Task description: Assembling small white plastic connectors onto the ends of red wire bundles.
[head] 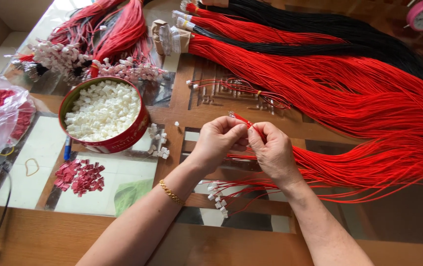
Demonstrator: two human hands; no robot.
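1. Left hand point(219, 139) and right hand point(272, 150) meet over the table point(34, 236), both pinching a few red wires point(243, 119) by their tips.
2. Step looks like fitting wire ends into a connector; none visible in the fingers.
3. Tin point(122, 141) of white connectors point(104, 109) sits left; finished leads point(219, 198) lie below the hands.
4. Next likely needs tips aligned, steady grip.

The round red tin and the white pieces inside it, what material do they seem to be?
Round red tin: probably painted metal, given its glossy wall and thin rolled rim. White pieces: likely moulded plastic, small, blocky, uniform and matte.
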